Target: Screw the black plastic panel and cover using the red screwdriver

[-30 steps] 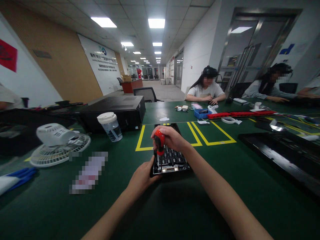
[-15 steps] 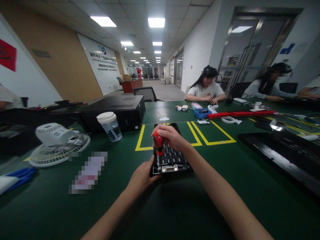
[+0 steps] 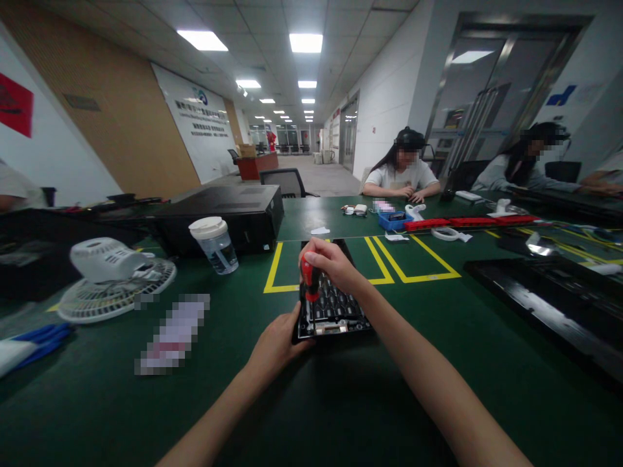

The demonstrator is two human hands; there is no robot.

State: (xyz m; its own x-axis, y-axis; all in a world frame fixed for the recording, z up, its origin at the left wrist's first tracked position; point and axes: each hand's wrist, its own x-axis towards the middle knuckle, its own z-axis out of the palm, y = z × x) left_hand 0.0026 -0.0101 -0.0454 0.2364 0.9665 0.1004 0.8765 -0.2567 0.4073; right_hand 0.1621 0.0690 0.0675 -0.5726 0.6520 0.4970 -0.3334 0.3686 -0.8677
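In the middle of the green table lies a black device casing (image 3: 335, 316). Rows of dark rounded shapes fill it, and metal parts line its near end; its exact kind I cannot tell. My right hand (image 3: 331, 261) is closed around the handle of a red and black screwdriver (image 3: 308, 277). The screwdriver stands nearly upright, its thin shaft pointing down at the casing's near left part. Whether the tip sits in a screw is too small to see. My left hand (image 3: 280, 340) grips the casing's near left corner, thumb along the left side and the other fingers partly hidden.
To the left are a white fan (image 3: 117, 285), a lidded plastic cup (image 3: 217, 243), a blurred-out flat item (image 3: 175, 334) and a black computer case (image 3: 224, 217). A long black panel (image 3: 535, 311) lies right. Beyond are a blue tray (image 3: 394, 220) and co-workers (image 3: 402, 168).
My right hand and the screwdriver's handle have shifted very slightly, the handle standing a little more upright. My left hand and the casing have stayed in place.
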